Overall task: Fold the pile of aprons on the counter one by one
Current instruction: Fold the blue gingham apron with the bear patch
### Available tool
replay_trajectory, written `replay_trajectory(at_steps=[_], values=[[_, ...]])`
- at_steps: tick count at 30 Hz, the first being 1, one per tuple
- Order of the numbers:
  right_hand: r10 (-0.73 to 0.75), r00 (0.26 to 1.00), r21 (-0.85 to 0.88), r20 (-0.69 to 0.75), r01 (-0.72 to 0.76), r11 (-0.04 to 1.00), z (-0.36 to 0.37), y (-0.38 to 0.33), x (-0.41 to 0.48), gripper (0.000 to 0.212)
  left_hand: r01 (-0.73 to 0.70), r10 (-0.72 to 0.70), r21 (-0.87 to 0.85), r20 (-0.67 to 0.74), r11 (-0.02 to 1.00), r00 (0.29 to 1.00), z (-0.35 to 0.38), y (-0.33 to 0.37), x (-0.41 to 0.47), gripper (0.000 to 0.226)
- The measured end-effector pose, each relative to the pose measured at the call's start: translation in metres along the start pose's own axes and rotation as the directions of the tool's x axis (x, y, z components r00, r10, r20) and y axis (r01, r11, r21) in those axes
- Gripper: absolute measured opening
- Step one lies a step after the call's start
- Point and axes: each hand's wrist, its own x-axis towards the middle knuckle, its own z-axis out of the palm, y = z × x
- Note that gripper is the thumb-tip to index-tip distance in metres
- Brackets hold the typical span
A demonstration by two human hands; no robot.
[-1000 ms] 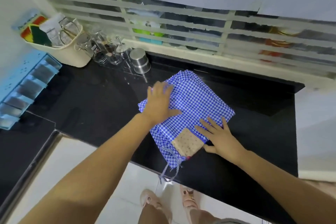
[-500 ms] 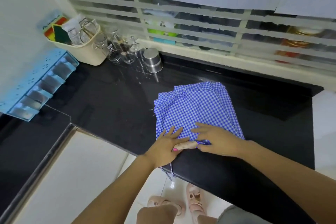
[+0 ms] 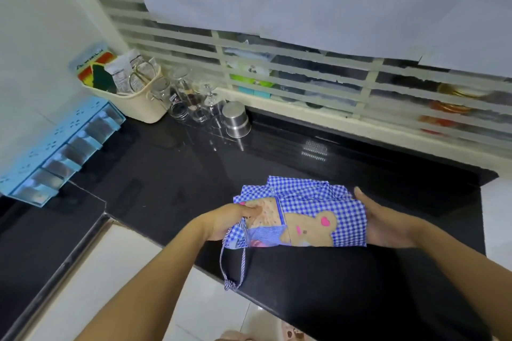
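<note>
— Where is the apron [image 3: 304, 202]?

— Near the front edge of the black counter [image 3: 166, 174]. It is a folded blue-check bundle lying crosswise between the two hands. The bear patch [image 3: 307, 227] faces up on the near side.

— Is it resting on the counter or lifted?

— I cannot tell. Its near edge looks slightly raised, but the underside is hidden.

— What is the left hand [image 3: 230, 219] doing?

— It grips the left end. The thumb lies on top, pressed onto the speckled tan patch. The fingers go under the cloth out of sight, so the end is pinched between them.

— And the right hand [image 3: 385, 224]?

— It is at the opposite end. Its fingers lie straight along the right edge, pointing away from the person. The cloth's edge lies over the palm and the thumb is hidden. I see no curl round the fabric, so the hand is flat against the end, not clasping it.

— So the bundle sits between the grips?

— Yes, each hand is at one short end and the apron's whole length spans the gap.

— Anything loose?

— A strap [image 3: 232, 266] drops from the left end just below the left hand. It hangs in a loop over the counter's front edge.

— What else is on the counter?

— At the back left, well apart from the apron, an upturned steel cup [image 3: 237, 119] stands beside some glasses [image 3: 188, 102]. A cream basket [image 3: 141, 105] is next to them.
</note>
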Motion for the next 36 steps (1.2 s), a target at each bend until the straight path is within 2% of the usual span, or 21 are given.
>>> replay_trajectory(at_steps=[3, 6, 7, 8, 10, 12, 13, 15, 17, 19, 21, 22, 23, 24, 26, 27, 28, 30, 32, 33, 36], values=[[-0.017, 0.998, -0.22, -0.063, 0.003, 0.975, -0.001, 0.005, 0.001, 0.084, 0.073, -0.074, -0.044, -0.013, 0.996, 0.997, -0.002, 0.016, 0.008, 0.03], [-0.231, 0.947, -0.497, -0.221, 0.094, 0.862, 0.011, 0.004, 0.008, 0.031, 0.116, -0.115, 0.014, -0.023, 0.993, 0.993, 0.003, 0.031, 0.014, 0.025], [-0.297, 0.911, -0.527, -0.285, 0.11, 0.843, 0.013, 0.005, 0.013, 0.018, 0.13, -0.129, 0.032, -0.031, 0.991, 0.991, 0.004, 0.033, 0.017, 0.026], [-0.338, 0.877, -0.537, -0.341, 0.113, 0.836, 0.015, 0.006, 0.017, 0.016, 0.143, -0.141, 0.049, -0.044, 0.989, 0.989, 0.002, 0.035, 0.02, 0.03], [-0.38, 0.812, -0.568, -0.443, 0.073, 0.82, 0.016, 0.006, 0.028, 0.03, 0.167, -0.158, 0.109, -0.084, 0.98, 0.984, -0.005, 0.038, 0.025, 0.042], [-0.376, 0.771, -0.577, -0.513, 0.015, 0.817, 0.015, 0.003, 0.041, 0.045, 0.151, -0.102, 0.295, -0.176, 0.943, 0.979, -0.016, 0.041, 0.03, 0.048], [-0.36, 0.76, -0.56, -0.541, -0.006, 0.829, 0.014, 0.0, 0.046, 0.051, 0.157, -0.04, 0.416, -0.277, 0.896, 0.96, -0.021, 0.043, 0.032, 0.05], [-0.307, 0.759, -0.535, -0.574, -0.064, 0.842, 0.01, -0.007, 0.054, 0.055, 0.199, 0.082, 0.514, -0.473, 0.834, 0.877, -0.031, 0.049, 0.033, 0.052], [-0.256, 0.772, -0.534, -0.582, -0.124, 0.836, 0.003, -0.012, 0.06, 0.052, 0.168, 0.16, 0.493, -0.555, 0.854, 0.816, -0.035, 0.055, 0.031, 0.052], [-0.232, 0.772, -0.54, -0.592, -0.166, 0.825, -0.001, -0.016, 0.062, 0.046, 0.12, 0.256, 0.569, -0.536, 0.813, 0.804, -0.027, 0.057, 0.027, 0.075], [-0.203, 0.772, -0.532, -0.602, -0.198, 0.823, -0.004, -0.016, 0.066, 0.043, 0.124, 0.367, 0.75, -0.452, 0.65, 0.813, -0.008, 0.049, 0.025, 0.102], [-0.192, 0.773, -0.531, -0.605, -0.212, 0.821, -0.003, -0.017, 0.067, 0.043, 0.144, 0.378, 0.81, -0.413, 0.568, 0.829, 0.002, 0.043, 0.025, 0.108], [-0.191, 0.773, -0.534, -0.605, -0.216, 0.817, -0.003, -0.017, 0.066, 0.042, 0.183, 0.353, 0.838, -0.402, 0.515, 0.845, 0.008, 0.036, 0.027, 0.106], [-0.19, 0.772, -0.537, -0.607, -0.221, 0.814, -0.002, -0.018, 0.065, 0.041, 0.225, 0.323, 0.846, -0.411, 0.484, 0.853, 0.008, 0.03, 0.028, 0.096], [-0.188, 0.769, -0.539, -0.611, -0.23, 0.811, -0.001, -0.018, 0.065, 0.042, 0.298, 0.352, 0.854, -0.461, 0.426, 0.815, -0.006, 0.026, 0.027, 0.051], [-0.186, 0.767, -0.538, -0.614, -0.233, 0.81, -0.001, -0.018, 0.065, 0.043, 0.34, 0.379, 0.836, -0.509, 0.431, 0.772, -0.018, 0.027, 0.023, 0.035], [-0.185, 0.763, -0.534, -0.62, -0.237, 0.812, -0.001, -0.018, 0.065, 0.044, 0.383, 0.394, 0.803, -0.568, 0.456, 0.722, -0.032, 0.029, 0.017, 0.029], [-0.191, 0.754, -0.536, -0.629, -0.243, 0.808, 0.0, -0.017, 0.065, 0.046, 0.464, 0.375, 0.7, -0.696, 0.543, 0.612, -0.066, 0.034, 0.002, 0.031], [-0.213, 0.744, -0.558, -0.633, -0.248, 0.792, 0.001, -0.017, 0.065, 0.043, 0.493, 0.35, 0.629, -0.762, 0.601, 0.545, -0.092, 0.04, -0.013, 0.025], [-0.218, 0.738, -0.559, -0.639, -0.25, 0.791, 0.002, -0.017, 0.064, 0.042, 0.49, 0.34, 0.607, -0.778, 0.626, 0.529, -0.1, 0.043, -0.019, 0.025], [-0.21, 0.732, -0.549, -0.648, -0.259, 0.794, 0.004, -0.017, 0.065, 0.045, 0.476, 0.363, 0.574, -0.807, 0.666, 0.466, -0.094, 0.051, -0.024, 0.045]])
